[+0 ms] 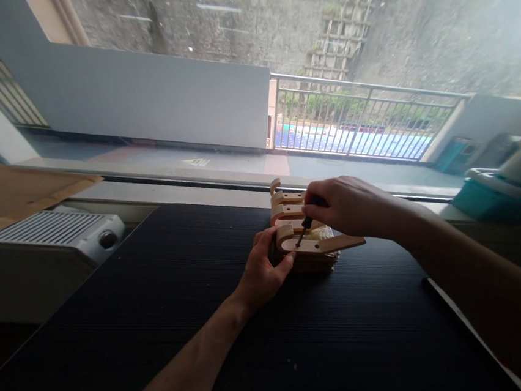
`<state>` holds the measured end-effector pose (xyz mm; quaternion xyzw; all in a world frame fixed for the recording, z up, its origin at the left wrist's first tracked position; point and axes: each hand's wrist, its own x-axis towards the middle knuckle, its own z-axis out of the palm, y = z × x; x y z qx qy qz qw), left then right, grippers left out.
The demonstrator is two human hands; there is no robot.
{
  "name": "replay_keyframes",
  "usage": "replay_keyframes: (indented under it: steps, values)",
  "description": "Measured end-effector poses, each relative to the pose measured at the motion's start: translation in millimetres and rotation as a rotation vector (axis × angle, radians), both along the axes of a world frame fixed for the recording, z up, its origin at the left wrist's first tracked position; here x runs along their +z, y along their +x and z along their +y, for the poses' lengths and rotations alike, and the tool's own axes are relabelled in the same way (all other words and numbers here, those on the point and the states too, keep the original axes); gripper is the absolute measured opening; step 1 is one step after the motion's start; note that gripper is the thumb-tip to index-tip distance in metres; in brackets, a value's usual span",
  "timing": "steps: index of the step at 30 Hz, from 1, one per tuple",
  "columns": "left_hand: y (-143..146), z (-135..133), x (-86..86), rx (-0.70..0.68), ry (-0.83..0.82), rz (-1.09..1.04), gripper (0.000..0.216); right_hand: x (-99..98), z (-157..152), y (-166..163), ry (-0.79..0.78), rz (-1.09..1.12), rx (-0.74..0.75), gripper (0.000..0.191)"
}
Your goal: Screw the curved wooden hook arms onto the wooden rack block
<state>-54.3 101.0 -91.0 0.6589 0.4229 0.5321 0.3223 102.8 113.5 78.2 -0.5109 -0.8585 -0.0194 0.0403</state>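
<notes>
A stack of light wooden hook-shaped pieces sits on the black table, near its far edge. My left hand grips the stack's near left end, thumb against the top piece. My right hand is closed round a small screwdriver, its dark handle in my fingers and its tip down on the top wooden piece. A clear plastic bag shows under my right hand.
A white heater stands left of the table, with brown cardboard behind it. A teal and white object lies at the right. A window sill and glass run behind the table.
</notes>
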Motion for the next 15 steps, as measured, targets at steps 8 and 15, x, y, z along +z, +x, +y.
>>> replay_keyframes:
  steps: [8,15]
  values:
    - [1,-2,4.4,0.026,-0.013,0.001,0.046,-0.1,-7,11,-0.032,-0.02,0.069,0.031]
    - [2,-13,13.2,0.086,-0.026,0.069,0.046,10.5,-11,1,-0.102,-0.156,0.322,0.013]
